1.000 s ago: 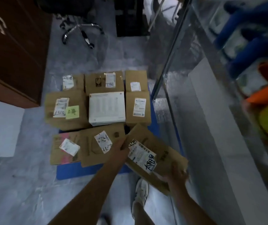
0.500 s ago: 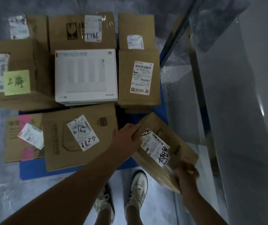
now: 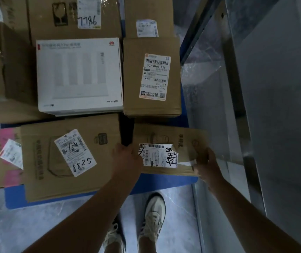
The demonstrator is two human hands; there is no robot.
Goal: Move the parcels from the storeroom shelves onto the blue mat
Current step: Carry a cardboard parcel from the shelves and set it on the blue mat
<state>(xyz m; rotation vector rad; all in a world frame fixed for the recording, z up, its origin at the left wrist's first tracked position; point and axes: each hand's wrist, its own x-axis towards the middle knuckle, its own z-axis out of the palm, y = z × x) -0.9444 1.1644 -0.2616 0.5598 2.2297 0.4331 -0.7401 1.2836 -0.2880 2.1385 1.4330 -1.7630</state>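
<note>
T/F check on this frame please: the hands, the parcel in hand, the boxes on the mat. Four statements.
1. The left hand and the right hand both grip the flat brown parcel. True.
2. That parcel's label faces down. False: the label faces up, with its handwriting showing.
3. The white box stands at the right edge of the blue mat. False: a brown box stands to its right.
4. The big carton left of the held parcel has a label marked 5288. True.
</note>
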